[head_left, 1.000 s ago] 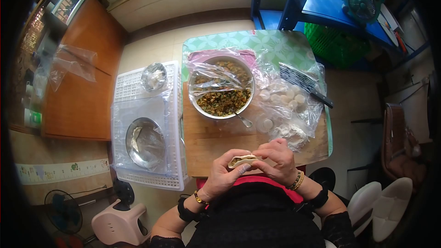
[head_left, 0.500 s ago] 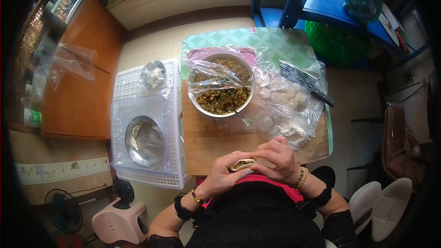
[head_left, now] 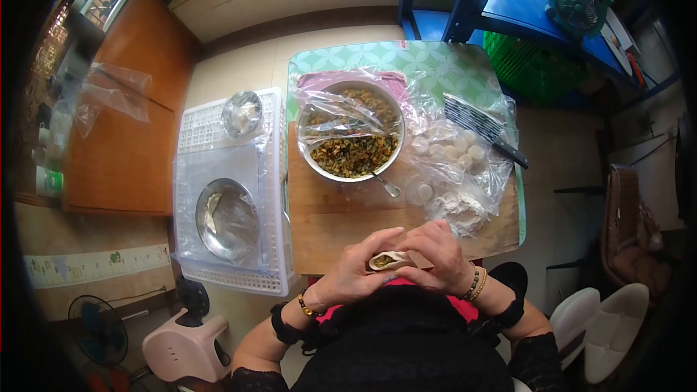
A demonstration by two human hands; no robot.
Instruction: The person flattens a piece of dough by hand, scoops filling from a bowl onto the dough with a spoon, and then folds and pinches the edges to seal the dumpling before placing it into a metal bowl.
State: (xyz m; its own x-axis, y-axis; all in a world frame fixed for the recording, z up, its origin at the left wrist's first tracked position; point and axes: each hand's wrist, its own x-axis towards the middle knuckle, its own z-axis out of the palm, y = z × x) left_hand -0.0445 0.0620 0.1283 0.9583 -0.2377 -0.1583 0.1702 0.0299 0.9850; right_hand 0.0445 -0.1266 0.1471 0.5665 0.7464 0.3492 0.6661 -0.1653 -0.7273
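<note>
- Head view: the left hand (head_left: 356,265) curls, fingers partly closed, around one end of a folded dough wrapper (head_left: 396,260), filling showing at its opening.
- The right hand (head_left: 439,258) bends its fingers and thumb closely about the other end.
- The wrapper is held at the near edge of the wooden board (head_left: 334,229).
- Beyond it are a bowl (head_left: 314,167) of filling, a spoon (head_left: 392,189), flour (head_left: 462,214) and dough rounds (head_left: 459,151).
</note>
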